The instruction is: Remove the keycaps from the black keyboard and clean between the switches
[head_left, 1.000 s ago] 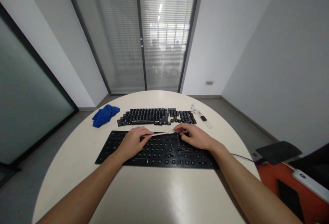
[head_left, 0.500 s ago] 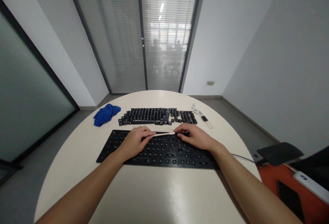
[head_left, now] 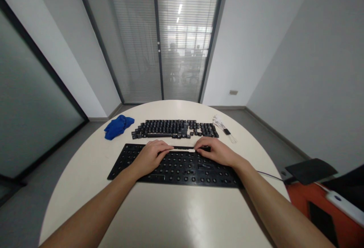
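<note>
A black keyboard [head_left: 179, 176] with its keycaps off lies across the table under both hands. Between my fingertips a thin white cotton swab [head_left: 182, 150] runs level over the keyboard's upper rows. My left hand [head_left: 151, 156] rests over the left half of the keyboard, its thumb and fingers pinched on the swab's left end. At the swab's thicker right tip, my right hand [head_left: 212, 149] has its thumb and fingertips closed around the end. Part of the keyboard is hidden beneath the hands and wrists.
Behind the keyboard, removed black keycaps [head_left: 165, 127] lie in keyboard order. A crumpled blue cloth [head_left: 118, 126] sits at the far left. At the far right are a wire keycap puller [head_left: 226, 131] and white bits [head_left: 218, 121]. An orange chair [head_left: 304, 198] stands to the right.
The swab's right end has dropped slightly, so it now lies level instead of slanting upward. Both hands stay nearly in place.
</note>
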Tool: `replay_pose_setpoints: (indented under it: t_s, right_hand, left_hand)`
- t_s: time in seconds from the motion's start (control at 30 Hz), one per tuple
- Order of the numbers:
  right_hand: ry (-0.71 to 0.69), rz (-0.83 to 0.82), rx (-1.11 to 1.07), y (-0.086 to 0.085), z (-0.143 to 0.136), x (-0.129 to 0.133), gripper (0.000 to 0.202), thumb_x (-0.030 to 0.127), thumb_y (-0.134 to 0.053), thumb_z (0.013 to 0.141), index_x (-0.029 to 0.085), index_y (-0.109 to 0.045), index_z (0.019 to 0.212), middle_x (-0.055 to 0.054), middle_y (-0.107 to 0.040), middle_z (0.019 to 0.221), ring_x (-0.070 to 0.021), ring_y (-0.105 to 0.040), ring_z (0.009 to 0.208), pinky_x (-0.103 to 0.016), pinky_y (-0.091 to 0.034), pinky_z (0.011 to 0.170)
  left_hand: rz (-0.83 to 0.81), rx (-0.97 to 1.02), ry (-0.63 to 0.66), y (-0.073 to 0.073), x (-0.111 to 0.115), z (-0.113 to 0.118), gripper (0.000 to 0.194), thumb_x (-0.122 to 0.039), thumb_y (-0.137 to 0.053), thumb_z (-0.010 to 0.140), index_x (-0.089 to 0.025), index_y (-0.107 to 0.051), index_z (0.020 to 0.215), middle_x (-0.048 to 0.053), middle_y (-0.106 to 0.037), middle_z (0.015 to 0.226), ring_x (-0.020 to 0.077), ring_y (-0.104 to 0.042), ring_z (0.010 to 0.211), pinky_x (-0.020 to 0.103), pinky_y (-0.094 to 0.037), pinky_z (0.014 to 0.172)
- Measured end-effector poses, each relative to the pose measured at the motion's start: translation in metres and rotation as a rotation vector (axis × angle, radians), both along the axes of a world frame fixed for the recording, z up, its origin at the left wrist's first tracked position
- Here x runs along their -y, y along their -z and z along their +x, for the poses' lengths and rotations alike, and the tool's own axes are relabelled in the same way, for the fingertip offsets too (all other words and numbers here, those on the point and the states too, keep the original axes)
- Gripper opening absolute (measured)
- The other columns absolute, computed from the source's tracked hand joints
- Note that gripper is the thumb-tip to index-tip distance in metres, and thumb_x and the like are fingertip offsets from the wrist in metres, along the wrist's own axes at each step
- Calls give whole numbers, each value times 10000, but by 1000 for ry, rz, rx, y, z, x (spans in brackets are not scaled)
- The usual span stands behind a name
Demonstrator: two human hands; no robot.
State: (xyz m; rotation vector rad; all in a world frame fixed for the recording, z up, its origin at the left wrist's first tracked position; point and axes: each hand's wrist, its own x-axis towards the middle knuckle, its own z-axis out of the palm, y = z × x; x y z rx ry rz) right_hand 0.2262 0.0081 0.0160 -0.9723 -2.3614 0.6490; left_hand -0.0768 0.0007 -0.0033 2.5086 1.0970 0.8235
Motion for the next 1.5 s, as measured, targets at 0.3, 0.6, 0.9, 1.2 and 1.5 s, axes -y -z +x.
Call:
replay_pose_setpoints:
  t_s: [0.3, 0.6, 0.9, 1.2, 1.5]
  right_hand:
    - [66, -22, 16, 3, 0, 0, 187, 218, -614, 897, 226, -720, 1051, -48, -721, 1025, -192, -663, 939, -340, -518, 877]
    - [-5, -11, 26, 0, 5, -2, 201, 271, -566, 954, 238, -733, 1060, -49, -734, 1068, -196, -664, 999, -352, -506, 929]
    - [82, -8, 87, 0, 25, -8, 194, 303, -574, 943, 234, -748, 996, -52, -739, 1036, -210, -668, 977, -356, -502, 925]
    - [106, -12, 30, 3, 18, -10, 187, 341, -614, 923, 205, -738, 891, -67, -726, 959, -208, -666, 900, -357, -517, 854]
    - [100, -5, 17, 1, 15, -8, 205, 369, -632, 922, 213, -764, 918, -64, -745, 947, -205, -673, 902, -351, -514, 856]
  left_hand:
    - [9, -48, 12, -2, 1, 0, 235, -247, -506, 998, -233, -726, 1079, 46, -722, 1026, 205, -627, 968, 367, -444, 883]
    - [34, -70, 14, -2, 1, -2, 234, -226, -513, 991, -234, -722, 1097, 48, -716, 1010, 206, -623, 962, 365, -459, 884]
    - [98, -119, 39, -4, 8, 2, 242, -221, -516, 986, -227, -703, 1140, 54, -702, 1039, 203, -624, 960, 362, -497, 879]
    - [108, -114, -15, 1, 9, 5, 250, -247, -510, 992, -238, -710, 1143, 44, -712, 1039, 191, -652, 949, 338, -521, 867]
    - [131, -135, 20, -1, 10, 9, 270, -231, -501, 995, -237, -706, 1170, 53, -713, 1019, 190, -658, 920, 323, -515, 831]
